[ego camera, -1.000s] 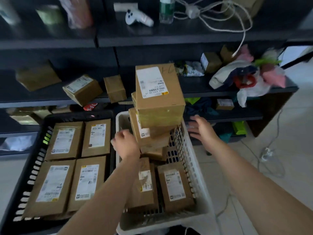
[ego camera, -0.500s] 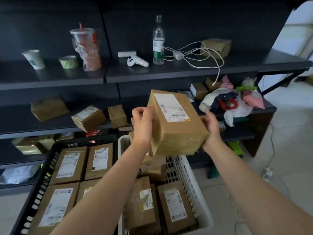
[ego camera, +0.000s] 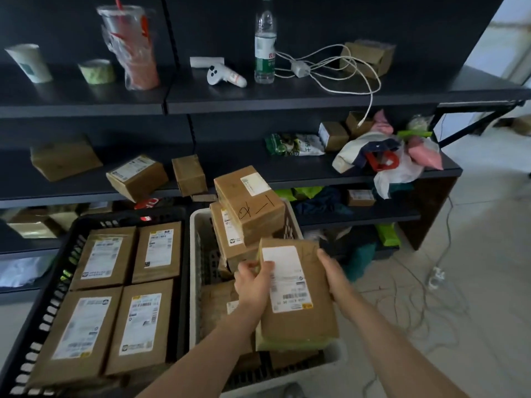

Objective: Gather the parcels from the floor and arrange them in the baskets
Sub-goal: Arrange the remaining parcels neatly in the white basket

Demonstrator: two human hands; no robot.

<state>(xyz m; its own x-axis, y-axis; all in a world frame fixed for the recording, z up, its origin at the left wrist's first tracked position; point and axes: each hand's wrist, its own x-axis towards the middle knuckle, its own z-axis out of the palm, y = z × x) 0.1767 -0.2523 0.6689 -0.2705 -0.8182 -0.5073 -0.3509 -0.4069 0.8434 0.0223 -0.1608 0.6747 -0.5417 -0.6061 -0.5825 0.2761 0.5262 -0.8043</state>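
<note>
- both hands hold a brown parcel (ego camera: 298,320) at the near end of the white basket (ego camera: 194,282); left hand (ego camera: 253,282) curls round its left edge, right hand (ego camera: 334,275) grips the right edge
- far end of the white basket: stacked boxes (ego camera: 250,208) piled above the rim
- black basket (ego camera: 54,297), just left of the white basket, has four flat labelled parcels (ego camera: 140,331) lying label-up

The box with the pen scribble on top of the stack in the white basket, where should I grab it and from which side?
Probably by its left and right side faces, one hand on each, coming from above and the near side. The scribbled box sits tilted atop the stack in the white basket, top and near faces exposed; the shelf crowds its far end.
</note>
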